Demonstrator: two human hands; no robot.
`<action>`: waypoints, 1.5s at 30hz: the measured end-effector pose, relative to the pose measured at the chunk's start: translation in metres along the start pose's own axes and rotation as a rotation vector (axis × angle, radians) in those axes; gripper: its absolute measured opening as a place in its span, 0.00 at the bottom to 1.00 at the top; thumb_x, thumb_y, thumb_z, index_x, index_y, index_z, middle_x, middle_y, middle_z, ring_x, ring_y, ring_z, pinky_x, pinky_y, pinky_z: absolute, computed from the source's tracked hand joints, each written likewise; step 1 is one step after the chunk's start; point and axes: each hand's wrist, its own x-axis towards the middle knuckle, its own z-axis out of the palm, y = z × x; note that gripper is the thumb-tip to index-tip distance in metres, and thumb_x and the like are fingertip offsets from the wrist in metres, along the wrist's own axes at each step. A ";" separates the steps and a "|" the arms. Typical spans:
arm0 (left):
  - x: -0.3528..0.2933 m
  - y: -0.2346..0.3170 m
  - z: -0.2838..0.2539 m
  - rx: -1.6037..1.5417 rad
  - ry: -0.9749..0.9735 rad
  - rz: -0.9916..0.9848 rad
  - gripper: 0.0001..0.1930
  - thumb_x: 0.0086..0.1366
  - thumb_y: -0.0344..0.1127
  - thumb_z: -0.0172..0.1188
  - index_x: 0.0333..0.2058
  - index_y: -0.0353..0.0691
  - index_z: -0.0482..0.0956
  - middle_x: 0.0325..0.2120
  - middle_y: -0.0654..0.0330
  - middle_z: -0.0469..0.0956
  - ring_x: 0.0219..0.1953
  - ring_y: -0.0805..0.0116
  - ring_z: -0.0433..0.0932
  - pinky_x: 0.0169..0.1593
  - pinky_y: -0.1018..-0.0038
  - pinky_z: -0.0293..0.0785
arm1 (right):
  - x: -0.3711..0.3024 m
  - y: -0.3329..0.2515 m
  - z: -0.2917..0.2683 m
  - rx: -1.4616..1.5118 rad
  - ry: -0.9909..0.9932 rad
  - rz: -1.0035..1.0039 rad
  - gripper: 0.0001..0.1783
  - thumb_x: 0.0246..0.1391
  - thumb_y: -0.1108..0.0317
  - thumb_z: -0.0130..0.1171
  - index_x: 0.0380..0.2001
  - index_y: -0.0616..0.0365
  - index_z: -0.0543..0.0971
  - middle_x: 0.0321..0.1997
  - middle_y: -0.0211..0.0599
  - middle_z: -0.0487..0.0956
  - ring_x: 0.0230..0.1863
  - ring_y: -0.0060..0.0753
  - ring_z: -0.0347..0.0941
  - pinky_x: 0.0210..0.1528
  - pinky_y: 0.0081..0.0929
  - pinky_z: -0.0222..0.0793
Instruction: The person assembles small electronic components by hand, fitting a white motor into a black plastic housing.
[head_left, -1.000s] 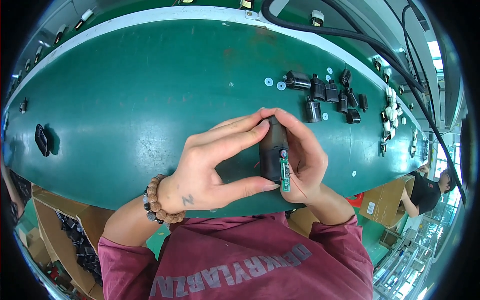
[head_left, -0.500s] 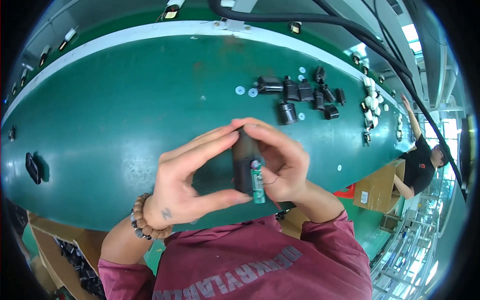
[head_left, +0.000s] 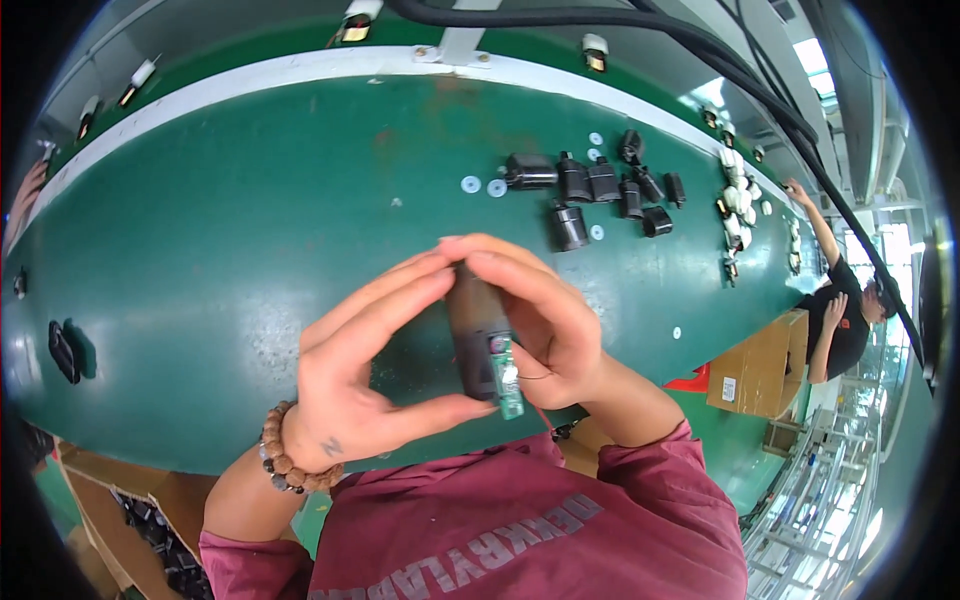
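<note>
A dark plastic housing (head_left: 478, 350) is held upright between both hands in front of my chest. Its upper end is gripped by the fingertips of my left hand (head_left: 365, 375), whose thumb presses the lower end. My right hand (head_left: 555, 335) wraps the other side, fingers curled against the top, palm side partly hidden. A small green circuit board (head_left: 505, 378) sticks out along the housing's lower right side. Thin wires, one of them red (head_left: 545, 420), run beside the board and my right hand.
Several black housings (head_left: 603, 182) and pale washers (head_left: 497, 188) lie on the green table (head_left: 250, 220). White parts (head_left: 738, 195) are heaped at the right. A black piece (head_left: 64, 352) sits far left. Cardboard boxes (head_left: 757, 362) flank the table; a co-worker (head_left: 840, 320) stands right.
My hands and the housing have shifted slightly left in the picture, still gripping. Another person's hand has come in at the left edge. The co-worker's near arm has moved.
</note>
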 end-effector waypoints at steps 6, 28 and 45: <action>0.003 0.005 0.001 0.001 0.013 0.063 0.39 0.41 0.30 0.78 0.53 0.26 0.71 0.51 0.41 0.73 0.57 0.47 0.72 0.59 0.60 0.69 | -0.004 0.000 0.004 0.201 -0.022 0.022 0.31 0.59 0.74 0.55 0.62 0.62 0.56 0.66 0.58 0.58 0.62 0.47 0.65 0.60 0.40 0.66; -0.139 0.122 -0.109 0.586 0.728 -0.389 0.28 0.68 0.39 0.50 0.58 0.21 0.61 0.52 0.40 0.71 0.54 0.49 0.72 0.61 0.58 0.65 | -0.184 -0.118 -0.109 0.631 -0.033 1.066 0.29 0.50 0.76 0.61 0.57 0.71 0.67 0.56 0.62 0.71 0.54 0.48 0.73 0.49 0.41 0.74; -0.492 0.065 -0.228 1.045 0.594 -1.112 0.09 0.61 0.27 0.52 0.39 0.34 0.77 0.31 0.59 0.76 0.33 0.63 0.74 0.39 0.69 0.72 | -0.033 -0.105 -0.157 -0.330 -0.236 0.990 0.08 0.57 0.71 0.59 0.38 0.64 0.80 0.30 0.34 0.81 0.24 0.22 0.75 0.27 0.21 0.72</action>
